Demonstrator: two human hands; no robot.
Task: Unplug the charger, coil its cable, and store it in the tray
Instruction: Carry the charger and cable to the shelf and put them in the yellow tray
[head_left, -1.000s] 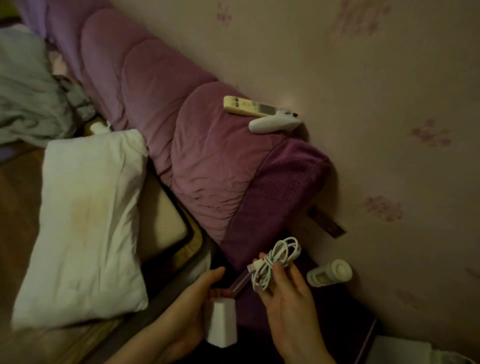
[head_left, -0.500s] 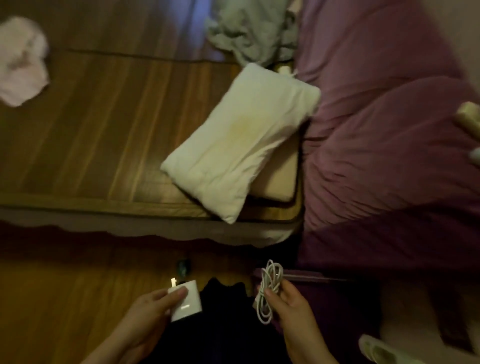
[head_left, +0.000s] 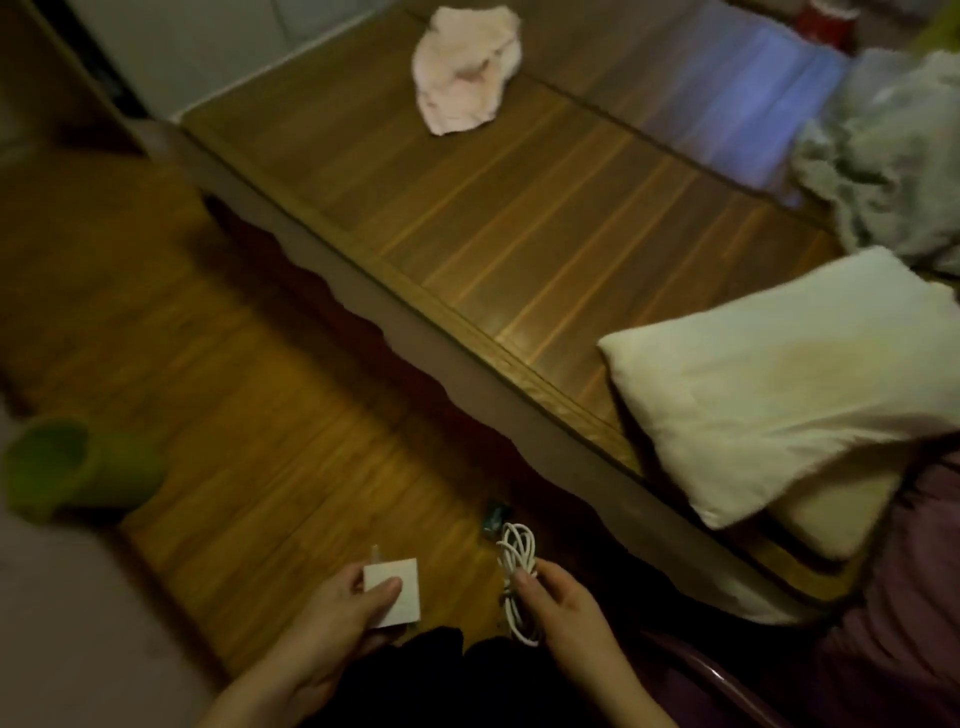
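Over the floor (head_left: 270, 415), left hand (head_left: 332, 618) grips the charger (head_left: 393, 592), prongs pointing away; right hand (head_left: 566, 608) clutches the coiled cable (head_left: 517, 558), loops running lengthwise away from the person.

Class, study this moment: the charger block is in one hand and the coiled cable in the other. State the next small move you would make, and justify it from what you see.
Probably carry on looking for the tray: none is in view. The left hand holds the white charger block, the right hand grips the coiled cable, so both are ready to store.
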